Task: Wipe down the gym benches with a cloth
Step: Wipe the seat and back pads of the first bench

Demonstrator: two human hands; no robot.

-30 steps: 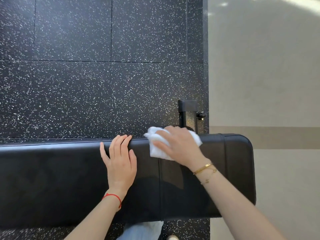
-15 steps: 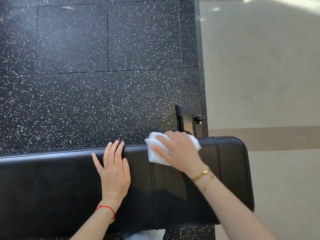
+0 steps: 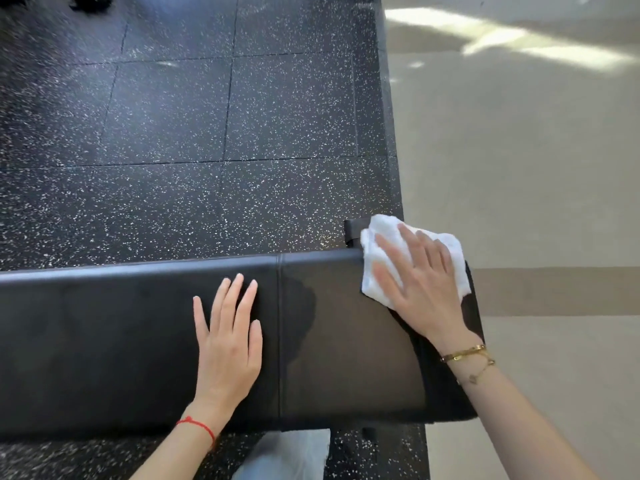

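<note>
edges: white cloth (image 3: 379, 237) overhangs the far right corner of the black padded bench (image 3: 121, 341); bare pad runs to its left.
floor: speckled black rubber tiles (image 3: 173, 116), beige floor (image 3: 519, 168) to the right.
right hand (image 3: 420, 289): fingers spread, pressed flat on the cloth.
left hand (image 3: 228, 344): fingers slightly apart, flat on the pad.

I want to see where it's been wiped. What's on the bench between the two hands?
Head view: only bare black padded bench, crossed by its seam, between flat left hand and right hand on white cloth.
</note>
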